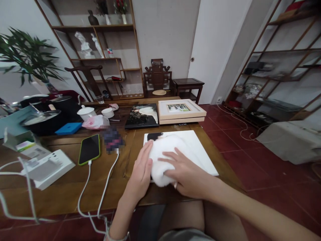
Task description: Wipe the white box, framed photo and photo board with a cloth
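A white fluffy cloth (165,147) lies bunched on a white photo panel (200,150), hiding much of its picture; a dark patch shows at the panel's upper left. My right hand (185,170), with a ring on one finger, grips the cloth from the right, its fingertips sunk into the pile. Against the cloth's left side rests my left hand (140,170), fingers stretched out and close together near the panel's left edge. Behind the panel are a dark photo panel (141,115) and light wooden picture frames (182,115), apparently stacked.
Left on the wooden table (110,190) are a green-cased phone (89,149), a white power strip (54,167), loose white cables (109,182), a blue box (68,128) and dark pots (42,120). A chair (157,77) and shelves (95,28) stand behind.
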Demonstrator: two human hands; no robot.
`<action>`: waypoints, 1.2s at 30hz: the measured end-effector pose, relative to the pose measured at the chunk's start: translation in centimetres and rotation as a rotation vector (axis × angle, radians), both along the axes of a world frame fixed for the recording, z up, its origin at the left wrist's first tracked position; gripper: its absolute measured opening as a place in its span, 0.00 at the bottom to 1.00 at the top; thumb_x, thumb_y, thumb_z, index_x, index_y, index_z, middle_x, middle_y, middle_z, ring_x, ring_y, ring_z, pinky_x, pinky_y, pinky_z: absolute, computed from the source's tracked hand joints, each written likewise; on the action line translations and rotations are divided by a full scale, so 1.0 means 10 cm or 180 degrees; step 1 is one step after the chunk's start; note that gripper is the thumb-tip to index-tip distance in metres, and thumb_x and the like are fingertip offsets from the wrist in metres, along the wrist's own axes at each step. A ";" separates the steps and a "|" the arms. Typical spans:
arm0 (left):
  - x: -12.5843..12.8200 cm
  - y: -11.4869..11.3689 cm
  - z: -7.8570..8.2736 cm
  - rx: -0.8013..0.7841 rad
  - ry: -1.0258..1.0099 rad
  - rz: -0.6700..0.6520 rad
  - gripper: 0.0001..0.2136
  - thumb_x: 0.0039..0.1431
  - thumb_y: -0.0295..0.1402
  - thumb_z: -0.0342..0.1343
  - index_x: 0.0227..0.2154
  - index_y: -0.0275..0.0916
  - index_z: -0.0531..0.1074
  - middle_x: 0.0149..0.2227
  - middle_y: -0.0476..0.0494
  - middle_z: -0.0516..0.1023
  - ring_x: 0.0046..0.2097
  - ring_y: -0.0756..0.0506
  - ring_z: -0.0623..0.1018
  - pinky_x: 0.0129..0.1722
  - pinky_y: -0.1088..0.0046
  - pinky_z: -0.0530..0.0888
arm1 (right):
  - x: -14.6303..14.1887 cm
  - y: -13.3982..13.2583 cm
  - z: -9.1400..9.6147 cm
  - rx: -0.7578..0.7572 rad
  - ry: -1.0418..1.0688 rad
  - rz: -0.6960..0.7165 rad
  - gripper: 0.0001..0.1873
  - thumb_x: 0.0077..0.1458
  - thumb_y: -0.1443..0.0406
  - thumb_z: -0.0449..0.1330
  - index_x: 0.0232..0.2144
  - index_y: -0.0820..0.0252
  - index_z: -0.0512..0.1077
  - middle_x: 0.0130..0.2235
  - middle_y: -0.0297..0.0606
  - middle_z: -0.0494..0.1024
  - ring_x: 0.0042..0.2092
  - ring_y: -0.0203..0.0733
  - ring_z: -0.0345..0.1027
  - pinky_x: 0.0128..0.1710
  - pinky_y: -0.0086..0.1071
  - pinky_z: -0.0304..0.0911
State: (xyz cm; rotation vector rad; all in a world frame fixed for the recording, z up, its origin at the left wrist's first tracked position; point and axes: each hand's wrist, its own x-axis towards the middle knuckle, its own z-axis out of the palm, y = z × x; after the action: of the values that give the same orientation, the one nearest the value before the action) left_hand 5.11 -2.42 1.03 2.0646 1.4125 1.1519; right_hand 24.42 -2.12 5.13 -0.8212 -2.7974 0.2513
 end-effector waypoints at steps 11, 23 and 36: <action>0.03 0.04 -0.06 -0.0119 0.0669 0.0012 0.19 0.64 0.33 0.41 0.57 0.39 0.60 0.61 0.39 0.62 0.62 0.44 0.61 0.58 0.56 0.59 | 0.40 -0.32 0.13 -0.0348 0.0177 -0.0801 0.18 0.48 0.74 0.51 0.41 0.57 0.70 0.53 0.45 0.68 0.57 0.50 0.55 0.57 0.47 0.49; 0.03 0.08 -0.06 0.0034 0.0882 -0.0080 0.16 0.62 0.28 0.42 0.49 0.41 0.69 0.53 0.40 0.73 0.57 0.42 0.69 0.49 0.57 0.66 | -0.13 0.74 0.22 -0.0078 0.0022 -0.0672 0.15 0.52 0.72 0.48 0.41 0.60 0.70 0.38 0.43 0.73 0.41 0.46 0.64 0.40 0.33 0.57; 0.03 0.07 -0.08 0.0109 0.0736 -0.0076 0.15 0.62 0.28 0.44 0.48 0.43 0.70 0.53 0.42 0.73 0.57 0.43 0.70 0.51 0.58 0.66 | 0.06 0.71 0.11 -0.0103 0.0127 -0.1025 0.15 0.51 0.72 0.48 0.40 0.59 0.69 0.40 0.43 0.72 0.40 0.46 0.65 0.38 0.33 0.57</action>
State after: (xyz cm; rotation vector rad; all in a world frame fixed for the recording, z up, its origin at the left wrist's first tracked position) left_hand 5.37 -1.75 0.21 2.2928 1.4747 0.9586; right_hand 25.03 5.01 6.19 -1.2399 -2.5786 0.2546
